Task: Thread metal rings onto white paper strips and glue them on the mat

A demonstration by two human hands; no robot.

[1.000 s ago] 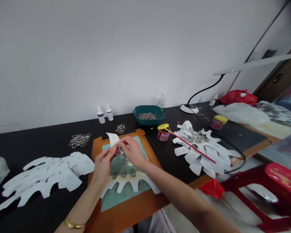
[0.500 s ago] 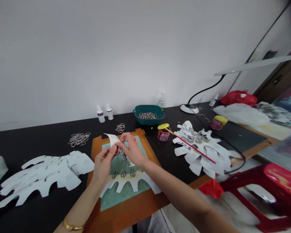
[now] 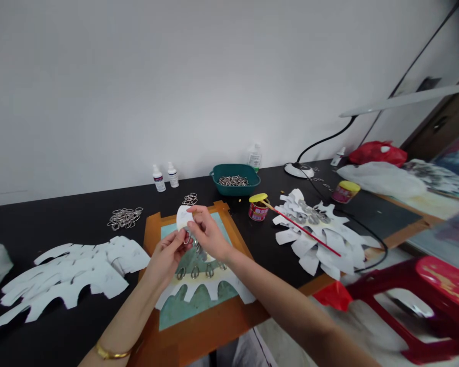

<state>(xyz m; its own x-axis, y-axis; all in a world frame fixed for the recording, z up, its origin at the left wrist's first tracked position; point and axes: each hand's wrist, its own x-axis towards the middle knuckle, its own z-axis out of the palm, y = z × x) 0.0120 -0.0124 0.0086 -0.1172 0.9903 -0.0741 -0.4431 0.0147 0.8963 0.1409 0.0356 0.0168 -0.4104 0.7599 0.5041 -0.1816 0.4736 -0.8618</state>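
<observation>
Two narrow pinches, left hand (image 3: 166,254) and right hand (image 3: 211,238), fingers (image 3: 199,210) tight on one white piece (image 3: 182,216).

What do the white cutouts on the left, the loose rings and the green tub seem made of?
White cutouts: perhaps paper or card, matte with thin edges. Loose rings: probably polished metal, given their silvery glint. Green tub: likely plastic, smooth and evenly coloured.

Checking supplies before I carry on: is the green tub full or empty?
Neither, it's partly filled: metal rings lie in the green tub, with bare inner wall showing above them.
</observation>
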